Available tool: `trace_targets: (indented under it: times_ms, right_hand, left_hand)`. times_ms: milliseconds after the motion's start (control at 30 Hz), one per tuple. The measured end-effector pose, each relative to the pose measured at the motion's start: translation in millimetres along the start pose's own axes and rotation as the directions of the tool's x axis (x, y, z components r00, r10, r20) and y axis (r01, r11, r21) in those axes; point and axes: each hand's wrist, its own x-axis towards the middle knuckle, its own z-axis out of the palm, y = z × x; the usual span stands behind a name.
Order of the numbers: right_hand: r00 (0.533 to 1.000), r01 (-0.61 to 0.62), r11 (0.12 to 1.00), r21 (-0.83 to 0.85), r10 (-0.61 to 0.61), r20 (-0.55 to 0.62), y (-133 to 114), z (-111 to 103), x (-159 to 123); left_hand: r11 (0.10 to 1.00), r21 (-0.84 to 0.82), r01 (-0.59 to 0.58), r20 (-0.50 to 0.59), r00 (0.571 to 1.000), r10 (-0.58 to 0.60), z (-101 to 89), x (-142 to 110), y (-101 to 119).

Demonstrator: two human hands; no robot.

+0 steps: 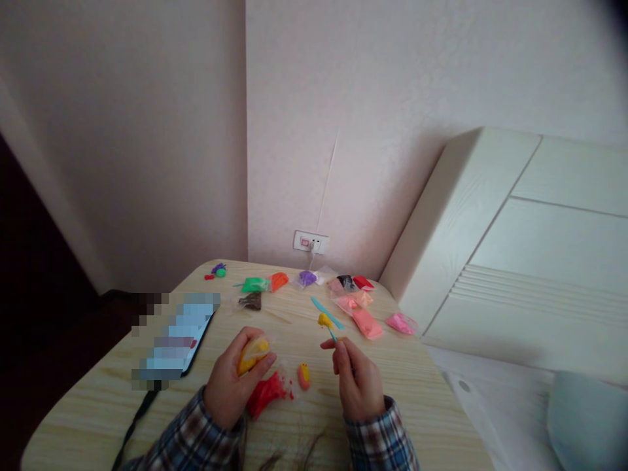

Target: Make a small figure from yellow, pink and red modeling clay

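My left hand (230, 379) is closed around a clear bag of yellow modelling clay (252, 353). Between the thumb and fingers of my right hand (358, 378) is a thin blue modelling tool (332, 334), with a lump of yellow clay (324, 320) stuck on its tip. On the table between my hands lies a small pink and yellow clay piece (304, 377). A bag of red clay (265, 394) sits just below my left hand, its mouth smeared with red. Beyond my right hand rests a flat blue tool (326, 312).
Bags of green (256, 284), orange (279, 281), brown (252, 301), purple (307, 279) and coral clay (367, 324) lie toward the table's far side. A phone (181, 340) with a black strap is at left. Small clay bits (220, 271) sit in the far left corner. A wall socket (311, 242) is behind.
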Motion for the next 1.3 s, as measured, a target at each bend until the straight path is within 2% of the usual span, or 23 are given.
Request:
trace_targets:
  times_ms: [100,267,533,667,867,1100,1300]
  right_hand:
    - [0.999,0.037,0.999,0.02,-0.037,0.026,-4.0,0.5,-1.8]
    - [0.989,0.072,0.996,0.055,-0.079,0.122,-11.1,2.6,-5.2]
    - [0.966,0.15,0.985,0.087,-0.165,0.201,-14.7,4.0,-6.8]
    - [0.945,0.214,0.974,0.072,-0.226,0.239,-15.9,4.1,-7.2]
    - [0.939,0.218,0.971,0.098,-0.236,0.25,-20.1,2.8,-9.6]
    - [0.927,0.197,0.976,0.095,-0.217,0.306,-24.6,-1.7,-11.9]
    - [0.933,0.174,0.982,0.072,-0.188,0.308,-23.2,0.0,-13.4]
  left_hand:
    - [0.999,-0.031,0.019,0.045,0.999,-0.018,0.5,-0.6,5.1]
    - [0.999,-0.049,0.01,0.025,1.0,-0.008,4.0,-2.3,17.8]
    - [0.981,0.049,-0.19,0.065,0.98,0.187,8.5,-4.3,20.7]
    - [0.961,0.097,-0.258,0.027,0.966,0.257,11.7,-6.3,20.1]
    - [0.935,0.165,-0.314,-0.097,0.938,0.332,10.2,-5.4,13.5]
    - [0.968,0.064,-0.242,-0.146,0.957,0.249,9.5,-0.1,18.2]
    - [0.991,-0.007,-0.136,-0.06,0.989,0.136,8.7,3.4,16.8]
